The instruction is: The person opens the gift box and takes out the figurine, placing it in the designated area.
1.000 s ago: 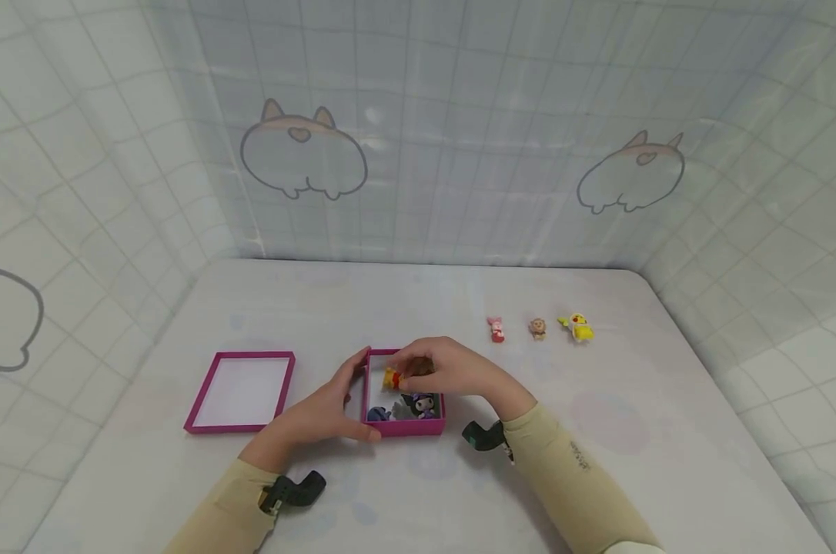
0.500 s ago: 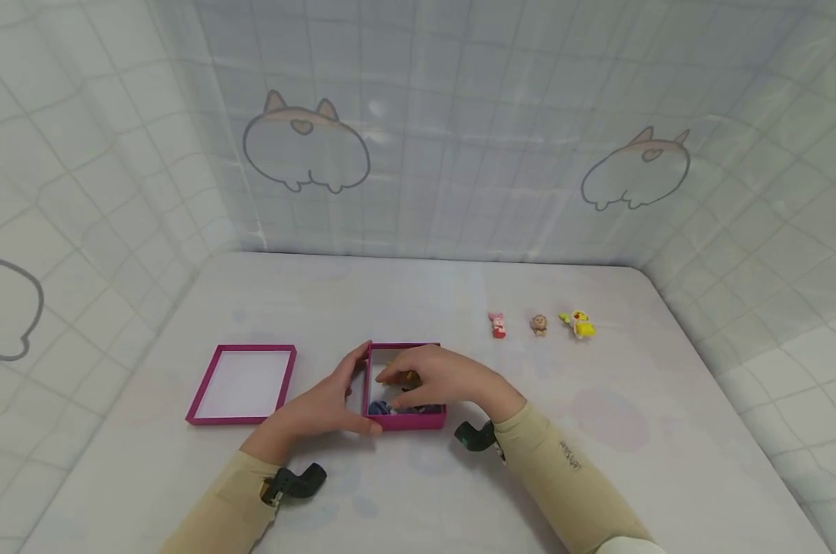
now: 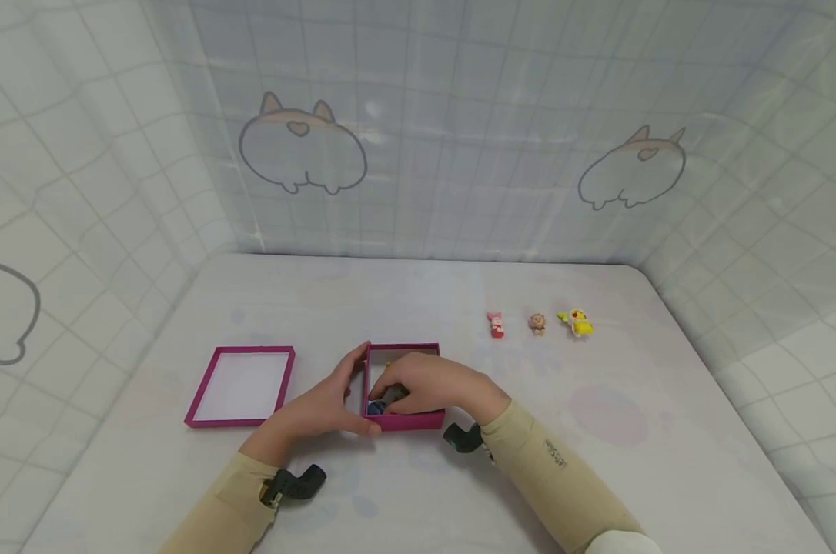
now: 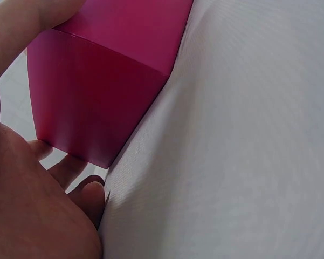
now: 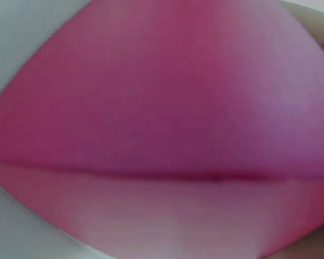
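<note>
The right hand (image 3: 432,383) reaches inside the magenta box (image 3: 412,422), a blue figurine (image 3: 376,407) at its fingertips, axis unclear; whether it grips anything cannot be told. The left hand (image 3: 324,405) holds the box's left side. Left of that lies a lid (image 3: 241,386); beyond the right hand, a pink figurine (image 3: 496,325), brown figurine (image 3: 537,324) and yellow figurine (image 3: 579,323).

Back wall (image 3: 453,208): pale grey sheet, grid lines, light streaks (image 3: 412,154). Two cartoon dog rumps (image 3: 303,158) printed on it, left and right. Left wall (image 3: 123,200) and right wall (image 3: 771,254): same grid; cut-off grey outline (image 3: 32,283) on left. Table (image 3: 390,300): white, rounded far corners, faint pastel blotches (image 3: 608,415).
</note>
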A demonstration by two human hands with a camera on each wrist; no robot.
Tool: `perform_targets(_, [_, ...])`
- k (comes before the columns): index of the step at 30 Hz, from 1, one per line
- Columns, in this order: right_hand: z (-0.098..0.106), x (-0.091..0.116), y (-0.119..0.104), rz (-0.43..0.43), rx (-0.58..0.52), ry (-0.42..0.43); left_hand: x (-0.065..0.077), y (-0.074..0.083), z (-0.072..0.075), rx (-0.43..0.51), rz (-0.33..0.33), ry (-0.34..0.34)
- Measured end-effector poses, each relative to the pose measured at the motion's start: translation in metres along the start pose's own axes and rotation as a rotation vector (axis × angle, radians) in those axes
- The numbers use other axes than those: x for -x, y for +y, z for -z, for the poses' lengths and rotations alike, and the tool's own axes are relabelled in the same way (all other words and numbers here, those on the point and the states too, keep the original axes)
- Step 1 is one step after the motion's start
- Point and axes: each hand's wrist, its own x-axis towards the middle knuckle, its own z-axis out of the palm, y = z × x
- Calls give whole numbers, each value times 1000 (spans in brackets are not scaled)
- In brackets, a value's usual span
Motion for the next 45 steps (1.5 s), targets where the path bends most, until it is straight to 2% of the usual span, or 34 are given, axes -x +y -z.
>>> perform_targets(6, [0,-1,0,-2,4,5,0,1,1,-9,4,3])
perform_targets(11, [3,-2,-1,-59,8,22,0,0,1,-2,8,-1])
perform_targets(18, [3,-5,-2,-147,-45,101,0,0,1,-2,9,-4])
perform_targets(23, [1,-5,-2,-147,-40,148,0,1,2,2,14,-10])
perform_targets(29, [0,-4,-2,-119,-32,112,-1,2,2,8,14,-15])
perform_targets(34, [-4,-7,-2,-120,72,77,0,3,2,6,10,-14])
perform_targets(39, [-9,-10,-6,-174,186,101,-1,3,2,1,11,-12])
perform_targets(42, [-9,-10,-7,-188,182,111,-1,3,2,1,6,-11])
perform_targets(45, [-7,-8,-5,-181,96,124,0,3,2,4,6,-12])
